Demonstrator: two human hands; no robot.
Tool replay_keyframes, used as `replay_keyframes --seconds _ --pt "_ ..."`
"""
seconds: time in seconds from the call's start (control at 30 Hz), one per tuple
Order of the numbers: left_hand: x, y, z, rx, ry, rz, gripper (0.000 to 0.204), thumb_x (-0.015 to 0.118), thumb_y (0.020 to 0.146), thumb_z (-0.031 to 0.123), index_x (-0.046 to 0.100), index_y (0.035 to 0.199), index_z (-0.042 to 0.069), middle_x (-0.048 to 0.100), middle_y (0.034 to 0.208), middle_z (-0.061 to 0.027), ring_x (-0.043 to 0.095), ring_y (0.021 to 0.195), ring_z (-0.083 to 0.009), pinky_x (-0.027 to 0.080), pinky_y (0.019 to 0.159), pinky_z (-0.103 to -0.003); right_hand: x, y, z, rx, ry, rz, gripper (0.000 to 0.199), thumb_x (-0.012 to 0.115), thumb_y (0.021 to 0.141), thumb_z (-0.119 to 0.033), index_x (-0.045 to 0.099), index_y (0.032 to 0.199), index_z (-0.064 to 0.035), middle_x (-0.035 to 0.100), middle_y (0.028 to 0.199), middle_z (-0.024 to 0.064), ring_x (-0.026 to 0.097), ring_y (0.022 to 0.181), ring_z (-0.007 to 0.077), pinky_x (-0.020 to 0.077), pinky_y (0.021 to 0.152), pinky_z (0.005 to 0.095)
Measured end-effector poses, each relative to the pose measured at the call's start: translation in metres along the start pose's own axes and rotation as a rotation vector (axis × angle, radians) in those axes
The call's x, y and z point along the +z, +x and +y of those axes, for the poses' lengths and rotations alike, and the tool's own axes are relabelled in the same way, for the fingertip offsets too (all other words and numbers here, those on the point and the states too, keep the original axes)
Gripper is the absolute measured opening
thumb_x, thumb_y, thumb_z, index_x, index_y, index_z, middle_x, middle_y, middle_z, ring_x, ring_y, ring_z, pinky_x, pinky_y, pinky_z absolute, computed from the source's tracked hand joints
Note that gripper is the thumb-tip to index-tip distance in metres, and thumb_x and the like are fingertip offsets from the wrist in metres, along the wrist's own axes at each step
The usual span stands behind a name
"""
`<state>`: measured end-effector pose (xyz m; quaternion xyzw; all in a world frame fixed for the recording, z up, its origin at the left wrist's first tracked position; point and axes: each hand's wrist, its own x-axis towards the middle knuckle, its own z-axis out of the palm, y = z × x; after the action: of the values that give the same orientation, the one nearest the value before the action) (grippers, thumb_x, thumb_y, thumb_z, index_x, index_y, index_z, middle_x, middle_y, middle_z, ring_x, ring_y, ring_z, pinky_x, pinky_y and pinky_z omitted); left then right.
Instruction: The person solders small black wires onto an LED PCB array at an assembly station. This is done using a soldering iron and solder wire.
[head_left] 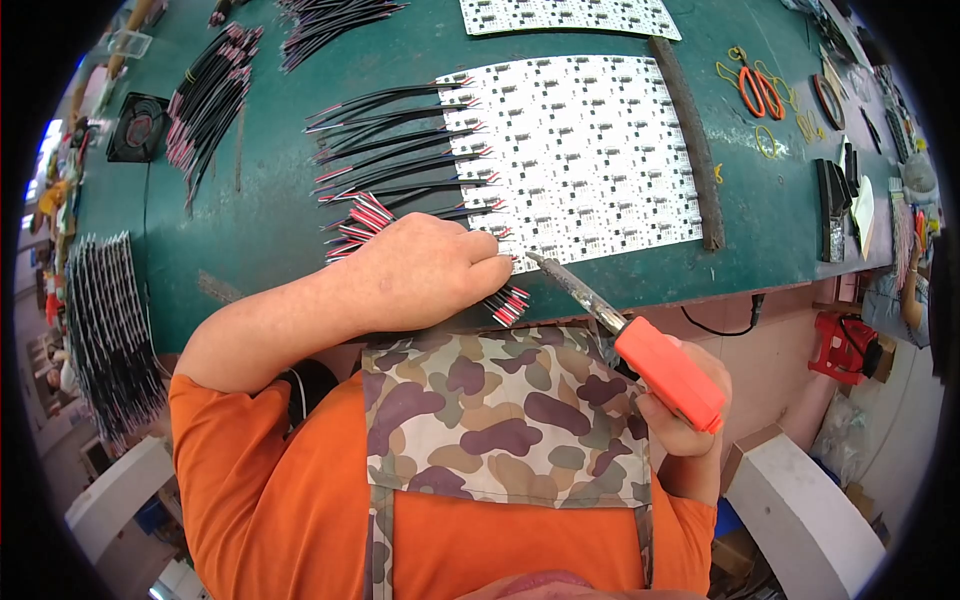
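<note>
My left hand is closed around a bundle of black wires with red and white ends, which stick out below the fingers and up past the wrist side. Its fingertips rest by the lower left corner of a white circuit board panel dotted with small dark parts. Along that panel's left edge, several black wires lie with their ends on the board. My right hand grips a soldering iron by its orange handle. The iron's dark tip points at the board's lower edge, just right of my left fingers.
A dark bar lies along the panel's right edge. Behind is another white panel. Wire bundles and a small black fan sit at left; more wires hang there. Orange-handled scissors and a black holder are at right.
</note>
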<state>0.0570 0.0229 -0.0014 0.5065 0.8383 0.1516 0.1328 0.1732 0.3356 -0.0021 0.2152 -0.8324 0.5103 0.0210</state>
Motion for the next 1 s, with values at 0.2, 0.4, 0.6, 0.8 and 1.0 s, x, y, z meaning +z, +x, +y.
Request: replay_keyframes --seconds 0.2,0.4,0.6,0.8,1.0 --pt "0.003 0.000 -0.004 0.021 -0.070 0.022 0.012 0.055 0.082 0.013 0.055 0.089 0.004 0.057 0.079 -0.0101 0.064 0.073 -0.0290 0.053 0.061 -0.041 0.003 0.000 0.001 0.003 0.009 -0.021 0.050 0.074 0.067 -0.004 0.060 0.115 0.0048 0.069 0.086 0.0149 0.063 0.061 0.0260 0.0483 0.056 0.0332" --pt "0.002 0.001 -0.004 0.020 -0.045 0.002 0.014 0.054 0.082 0.013 0.057 0.091 0.004 0.058 0.080 -0.0104 0.064 0.073 -0.0290 0.053 0.060 -0.040 0.007 0.001 -0.007 0.129 0.005 0.005 0.024 0.064 0.063 -0.001 0.065 0.087 -0.0002 0.064 0.078 0.0094 0.062 0.065 0.0276 0.0495 0.061 0.0344" --pt "0.002 0.001 0.000 0.019 -0.002 0.005 0.014 0.055 0.081 0.013 0.057 0.090 0.002 0.058 0.078 -0.0107 0.064 0.070 -0.0288 0.053 0.058 -0.040 0.003 -0.002 0.003 0.001 -0.016 -0.048 0.051 0.075 0.066 -0.004 0.060 0.115 0.0034 0.068 0.083 0.0137 0.061 0.059 0.0243 0.0468 0.053 0.0328" --pt "0.002 0.002 0.001 0.020 0.001 -0.001 0.012 0.055 0.081 0.013 0.055 0.087 0.002 0.058 0.078 -0.0106 0.064 0.070 -0.0291 0.053 0.058 -0.040 0.005 -0.003 0.002 -0.020 -0.040 -0.003 0.052 0.074 0.065 -0.004 0.060 0.114 0.0033 0.068 0.082 0.0133 0.060 0.058 0.0251 0.0466 0.053 0.0329" --pt "0.004 0.002 0.000 0.014 -0.021 0.013 0.012 0.054 0.081 0.012 0.055 0.087 0.002 0.058 0.078 -0.0110 0.064 0.071 -0.0295 0.053 0.059 -0.040 0.004 -0.011 -0.003 0.140 0.022 0.060 0.024 0.069 0.072 -0.015 0.065 0.090 0.0016 0.064 0.079 0.0103 0.060 0.064 0.0264 0.0462 0.060 0.0337"
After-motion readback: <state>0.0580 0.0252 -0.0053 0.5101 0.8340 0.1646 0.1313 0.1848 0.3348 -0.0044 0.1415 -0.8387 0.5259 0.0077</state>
